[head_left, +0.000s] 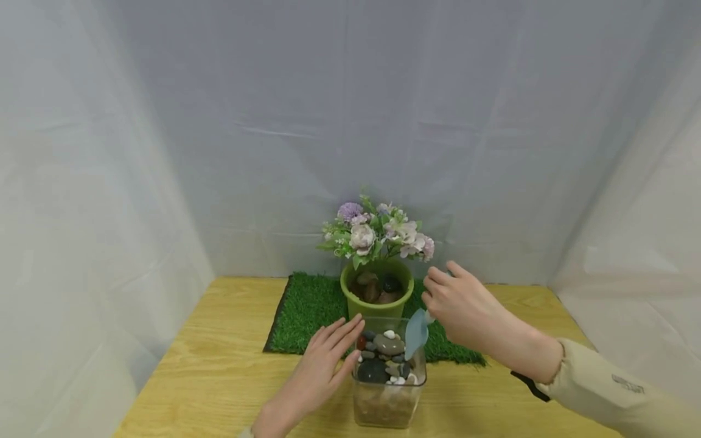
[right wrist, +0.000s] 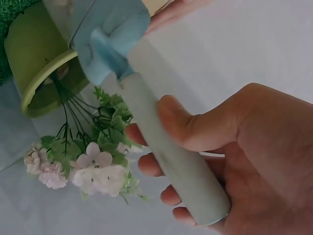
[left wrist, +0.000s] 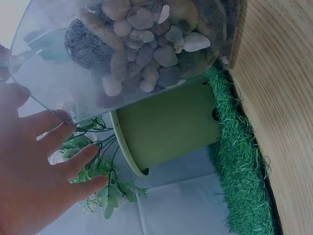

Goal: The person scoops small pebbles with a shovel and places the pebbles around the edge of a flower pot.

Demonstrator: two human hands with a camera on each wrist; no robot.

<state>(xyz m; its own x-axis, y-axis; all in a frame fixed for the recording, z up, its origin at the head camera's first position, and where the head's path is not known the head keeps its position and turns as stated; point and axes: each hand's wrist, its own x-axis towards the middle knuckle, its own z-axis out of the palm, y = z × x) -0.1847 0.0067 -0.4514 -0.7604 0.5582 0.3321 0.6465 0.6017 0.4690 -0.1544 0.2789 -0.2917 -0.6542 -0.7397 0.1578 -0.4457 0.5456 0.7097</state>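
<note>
Right hand (head_left: 464,302): you had it closed around the pale handle of the blue trowel (head_left: 417,333), fingers curled round it and thumb laid over it
Left hand (head_left: 331,353): you had it well open, fingers straight and somewhat spread at the left rim of the clear plastic container (head_left: 386,406), nothing gripped; whether it pressed there you could not tell from these views
Blue trowel: its blade pointed down into the right side of the container, close to the pebbles (head_left: 389,345); contact with them was unclear
Clear plastic container: it stood on the wooden table (head_left: 219,371), just near of the green flowerpot (left wrist: 166,132), which sat on the artificial turf mat (head_left: 309,316)
Container risk: with no fingers hooked round it, a hard push of the blade against the wall or the packed pebbles could have skidded or tipped it, likely toward the flowerpot
Pebble risk: the mix ran from tiny white ones to a large black one, so a narrow blade lifted at a tilt would probably have let the rounder ones roll off onto the mat
Flower risk: your right hand was near the right side of the artificial flowers (head_left: 362,238), and a wide swing of the wrist could have caught the blooms and rocked the flowerpot
</note>
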